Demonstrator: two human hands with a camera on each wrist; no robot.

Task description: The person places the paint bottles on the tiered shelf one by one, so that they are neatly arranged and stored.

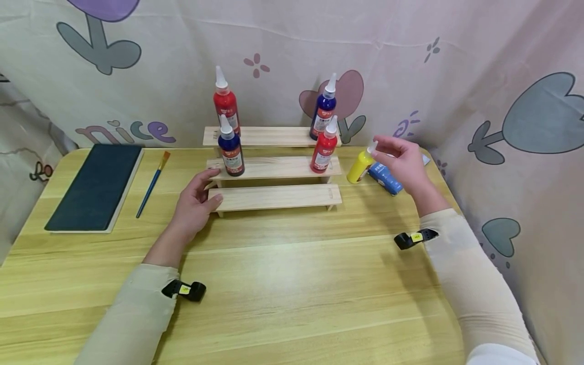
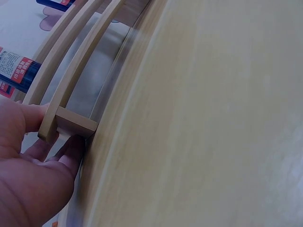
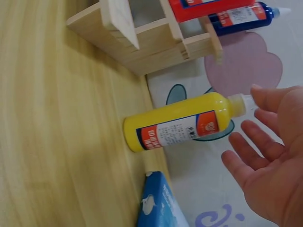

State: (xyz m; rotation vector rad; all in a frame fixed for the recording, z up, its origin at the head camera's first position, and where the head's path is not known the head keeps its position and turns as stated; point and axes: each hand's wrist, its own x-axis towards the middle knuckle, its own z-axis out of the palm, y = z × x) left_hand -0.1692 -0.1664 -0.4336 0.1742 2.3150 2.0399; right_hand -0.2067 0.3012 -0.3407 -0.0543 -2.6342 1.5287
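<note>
My right hand [image 1: 401, 161] pinches the white nozzle cap of a yellow paint bottle [image 1: 360, 166], just right of a three-step wooden rack [image 1: 278, 196]. In the right wrist view, thumb and index finger meet at the cap. The bottle's base is at the tabletop; whether it touches, I cannot tell. At the rack's left end, my left hand [image 1: 196, 200] grips the lowest step, its thumb on one side and fingers around the end. A red bottle [image 1: 226, 106] and a blue bottle [image 1: 323, 115] stand on the top step. The middle step bears another blue bottle [image 1: 232, 152] and red bottle [image 1: 323, 153].
A blue packet [image 1: 387, 178] lies behind and under the right hand's side. Farther left are a paintbrush [image 1: 152, 185] and a dark green book [image 1: 93, 187]. A printed curtain [image 1: 274, 45] hangs along the table's back and right side.
</note>
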